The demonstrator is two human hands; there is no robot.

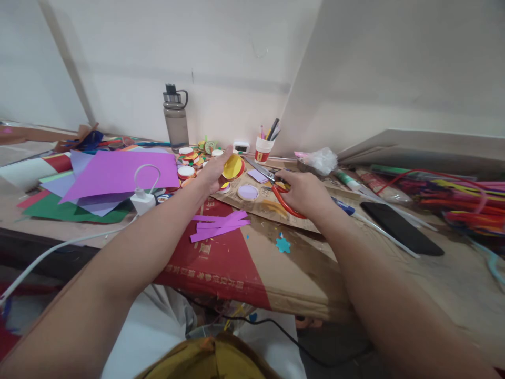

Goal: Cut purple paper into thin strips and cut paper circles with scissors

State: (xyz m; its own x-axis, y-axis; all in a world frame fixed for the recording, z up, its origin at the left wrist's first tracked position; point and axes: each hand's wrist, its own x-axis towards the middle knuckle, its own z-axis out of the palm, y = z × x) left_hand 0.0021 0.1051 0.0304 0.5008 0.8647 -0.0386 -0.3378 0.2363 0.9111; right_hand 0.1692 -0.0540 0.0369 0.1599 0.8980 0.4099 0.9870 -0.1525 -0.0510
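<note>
My left hand (216, 172) is closed on a yellow paper disc (233, 166) with a red edge, held up above the cardboard (260, 252). My right hand (302, 190) grips scissors (282, 199) with orange-red handles. Their blades point up and left toward the disc and do not touch it. Between the hands lie a pale purple round piece (248, 192) and small purple paper squares (258, 175). Purple paper strips (219, 225) rest nearer to me, beside a blue paper flower shape (283, 243).
A bottle (176, 123) and a cup of pens (263, 149) stand at the back. Coloured sheets (122, 176) and a white charger (142, 201) with its cable are left. A black phone (400, 228), a plastic bag (321, 160) and bundled coloured sticks (469, 197) are right.
</note>
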